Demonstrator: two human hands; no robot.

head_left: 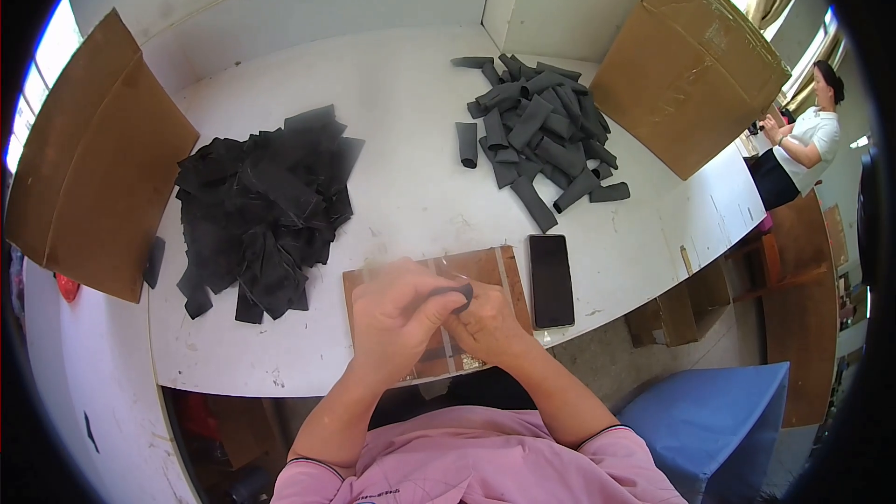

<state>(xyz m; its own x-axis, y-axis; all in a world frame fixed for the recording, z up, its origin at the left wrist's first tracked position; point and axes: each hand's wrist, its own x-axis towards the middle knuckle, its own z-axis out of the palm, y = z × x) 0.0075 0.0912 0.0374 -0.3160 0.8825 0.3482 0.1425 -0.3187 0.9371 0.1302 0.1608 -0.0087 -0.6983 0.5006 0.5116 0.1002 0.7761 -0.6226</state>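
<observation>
Over the near edge of the white table, my left hand [397, 310] and my right hand [487, 322] meet around a small black fabric tube [459, 295]. The left fingers, partly smeared by motion, close on the tube from one side. My right fingers pinch it from the other. Beneath both hands lies a brown board [509, 271] with strips of clear tape. A heap of flat black fabric pieces [271, 201] spreads to the left. Farther off on the right is a pile of dark grey tubes [551, 121], several lying loose at its edge.
A black phone [552, 280] lies right of the board. Cardboard boxes stand at the left [98, 159] and the far right [691, 65]. Beside me on the right is a blue covered thing [709, 420]. A person in a white top [807, 140] stands beyond the table.
</observation>
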